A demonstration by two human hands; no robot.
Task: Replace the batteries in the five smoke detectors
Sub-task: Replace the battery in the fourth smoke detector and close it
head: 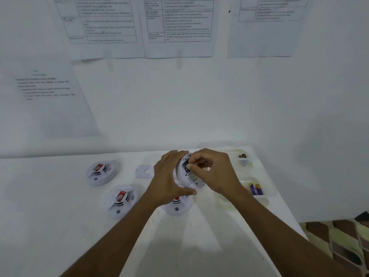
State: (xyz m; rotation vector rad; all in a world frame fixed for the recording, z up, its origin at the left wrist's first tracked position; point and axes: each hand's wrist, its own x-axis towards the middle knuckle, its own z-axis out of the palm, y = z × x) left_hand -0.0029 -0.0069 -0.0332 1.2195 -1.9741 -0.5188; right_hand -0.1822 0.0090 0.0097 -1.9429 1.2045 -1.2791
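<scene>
White detector (192, 179) gripped in my left hand (169, 177), back turned toward my right hand (215, 169), which pinches what seems a battery (186, 170).

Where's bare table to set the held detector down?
Broad bare table left of the far-left detector and in front of the near-left detector. Crowded: around the held detector and the third detector near it, and at the right-side battery trays.

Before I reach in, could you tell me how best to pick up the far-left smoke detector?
Probably by its round outer rim, from above, fingers spanning the disc: the far-left smoke detector lies flat on the table, raised centre up, its edge free all round.
</scene>
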